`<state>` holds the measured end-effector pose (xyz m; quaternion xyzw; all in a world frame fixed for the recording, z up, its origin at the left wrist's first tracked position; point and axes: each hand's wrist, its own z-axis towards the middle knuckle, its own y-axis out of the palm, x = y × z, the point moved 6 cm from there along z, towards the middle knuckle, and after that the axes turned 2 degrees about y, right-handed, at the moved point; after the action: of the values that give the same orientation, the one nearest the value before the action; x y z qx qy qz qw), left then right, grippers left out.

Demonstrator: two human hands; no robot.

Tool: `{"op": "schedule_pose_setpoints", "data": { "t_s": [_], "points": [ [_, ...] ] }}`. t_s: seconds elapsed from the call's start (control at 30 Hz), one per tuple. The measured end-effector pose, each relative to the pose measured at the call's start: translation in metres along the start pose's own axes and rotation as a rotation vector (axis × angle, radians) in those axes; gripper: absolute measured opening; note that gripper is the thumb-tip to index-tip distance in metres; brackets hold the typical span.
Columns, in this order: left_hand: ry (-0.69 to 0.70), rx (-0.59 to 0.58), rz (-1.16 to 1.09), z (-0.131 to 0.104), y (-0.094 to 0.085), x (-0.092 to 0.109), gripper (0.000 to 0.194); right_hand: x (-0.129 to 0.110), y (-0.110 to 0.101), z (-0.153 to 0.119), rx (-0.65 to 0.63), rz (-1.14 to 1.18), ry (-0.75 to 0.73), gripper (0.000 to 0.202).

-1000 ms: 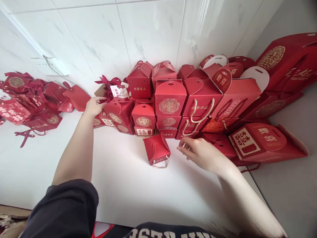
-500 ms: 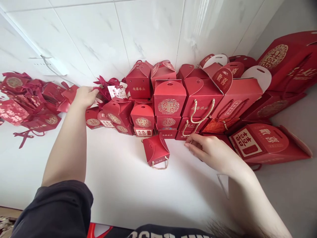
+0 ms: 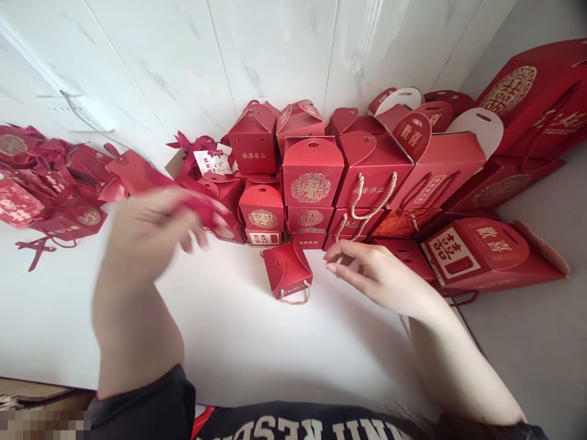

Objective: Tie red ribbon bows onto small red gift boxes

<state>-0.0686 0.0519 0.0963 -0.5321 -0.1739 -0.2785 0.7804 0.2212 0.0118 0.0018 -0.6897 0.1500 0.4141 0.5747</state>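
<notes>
My left hand (image 3: 160,226), smeared by motion, is closed on a dark red ribbon (image 3: 206,206) in front of the left end of the stacked boxes. Loosely curled, with thumb and fingers apart, my right hand (image 3: 367,269) holds nothing. It hovers just right of a small red gift box (image 3: 288,266), which sits alone on the white surface. That box has its curved top flaps folded over and a gold cord handle toward me.
Red gift boxes (image 3: 313,183) are stacked along the tiled wall. Ribboned red boxes (image 3: 68,183) lie in a pile at the left. A large red bag (image 3: 545,104) and a box lying tilted (image 3: 490,253) take up the right corner. The white tabletop (image 3: 275,354) spreads before me.
My left hand has come back from the ribboned boxes toward me and to the right, bringing the red ribbon along. My right hand has shifted slightly left, nearer the small box.
</notes>
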Motion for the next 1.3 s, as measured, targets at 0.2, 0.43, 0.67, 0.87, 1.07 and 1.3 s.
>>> {"op": "schedule_pose_setpoints", "data": {
  "t_s": [0.2,0.43,0.67,0.87,1.07,1.3],
  "points": [
    [0.07,-0.563,-0.23,-0.045,0.101,0.041,0.015,-0.015,0.036,0.009,-0.033,0.396,-0.023,0.032],
    [0.276,-0.757,0.067,-0.029,0.107,0.025,0.024,-0.01,0.022,0.003,-0.1,0.432,-0.029,0.036],
    [-0.043,-0.197,0.473,0.025,0.028,-0.087,0.016,0.005,-0.038,-0.025,0.15,0.431,0.032,0.03],
    [-0.324,-0.182,0.576,0.024,0.001,-0.148,0.047,0.005,-0.047,-0.027,0.205,0.35,0.044,0.026],
    [0.249,-0.037,0.092,-0.006,0.048,-0.014,0.037,0.0,-0.026,-0.014,0.07,0.338,0.017,0.025],
    [0.18,-0.874,-0.908,-0.067,0.158,0.079,0.037,0.0,-0.02,-0.014,0.087,0.339,0.031,0.044]
  ]
}}
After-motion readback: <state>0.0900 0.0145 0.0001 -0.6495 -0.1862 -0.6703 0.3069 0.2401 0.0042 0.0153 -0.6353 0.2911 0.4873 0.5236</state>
